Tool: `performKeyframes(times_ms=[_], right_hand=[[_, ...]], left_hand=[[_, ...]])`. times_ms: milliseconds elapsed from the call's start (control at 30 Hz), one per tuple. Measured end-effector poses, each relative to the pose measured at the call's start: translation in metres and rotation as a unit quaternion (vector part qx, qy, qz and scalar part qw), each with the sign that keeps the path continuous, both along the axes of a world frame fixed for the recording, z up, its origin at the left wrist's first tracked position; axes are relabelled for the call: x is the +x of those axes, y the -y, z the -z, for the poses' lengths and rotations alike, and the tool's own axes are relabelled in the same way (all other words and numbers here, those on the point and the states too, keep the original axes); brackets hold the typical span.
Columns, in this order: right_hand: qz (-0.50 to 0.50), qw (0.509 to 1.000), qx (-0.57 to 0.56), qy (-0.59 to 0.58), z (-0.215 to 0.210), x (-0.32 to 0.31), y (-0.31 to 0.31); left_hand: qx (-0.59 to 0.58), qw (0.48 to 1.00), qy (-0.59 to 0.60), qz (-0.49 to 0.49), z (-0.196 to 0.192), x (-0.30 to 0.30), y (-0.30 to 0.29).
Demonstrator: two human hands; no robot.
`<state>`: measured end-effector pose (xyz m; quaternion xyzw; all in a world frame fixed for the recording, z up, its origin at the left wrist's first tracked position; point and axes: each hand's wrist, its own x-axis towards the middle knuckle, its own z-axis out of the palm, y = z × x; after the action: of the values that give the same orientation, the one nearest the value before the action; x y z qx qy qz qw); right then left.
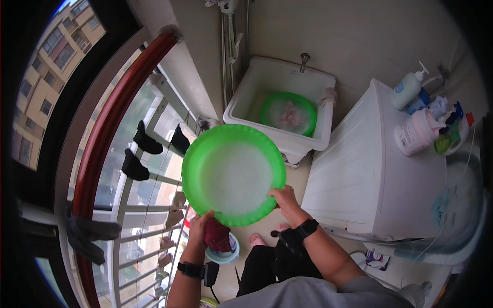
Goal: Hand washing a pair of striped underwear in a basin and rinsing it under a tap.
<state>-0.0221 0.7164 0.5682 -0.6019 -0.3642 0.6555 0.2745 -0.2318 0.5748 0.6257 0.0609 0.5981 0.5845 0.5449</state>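
Observation:
A large green basin [192, 174] with whitish, cloudy water in it is held up in front of me, tilted slightly. My left hand [201, 226] is closed on its near left rim, thumb on top. My right hand [285, 199] grips the near right rim. Dark red cloth [217, 237] shows just right of my left hand, above a light blue tub [229, 256]; whether the hand touches it, I cannot tell. Ahead stands a white sink [237, 109], where a second green basin [313, 110] holds sudsy water and pinkish cloth [290, 116].
A white washing machine [349, 169] at right carries a pump bottle [409, 88], a pink-and-white container [417, 132] and other bottles. White railings [119, 197] at left hold dark socks [147, 139] and small pieces of clothing. A tap [304, 61] sits above the sink.

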Motion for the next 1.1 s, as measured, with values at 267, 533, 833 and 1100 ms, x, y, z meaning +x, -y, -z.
performKeyframes(times_ms=[267,533,833,1100], right_hand=[[0.054,0.996,-0.028,-0.062,-0.007,-0.020,-0.078],[0.071,0.990,0.108,0.061,-0.023,-0.002,-0.177],[0.020,0.948,0.241,0.206,-0.062,0.011,-0.308],[-0.088,0.885,0.296,0.348,-0.077,-0.050,-0.386]], left_hand=[[-0.046,0.996,0.046,0.059,-0.014,-0.024,-0.086],[-0.070,0.991,0.081,0.075,-0.027,-0.004,-0.187],[-0.100,0.955,0.260,0.102,-0.008,0.019,-0.306],[-0.021,0.764,0.613,0.198,0.100,0.007,-0.366]])
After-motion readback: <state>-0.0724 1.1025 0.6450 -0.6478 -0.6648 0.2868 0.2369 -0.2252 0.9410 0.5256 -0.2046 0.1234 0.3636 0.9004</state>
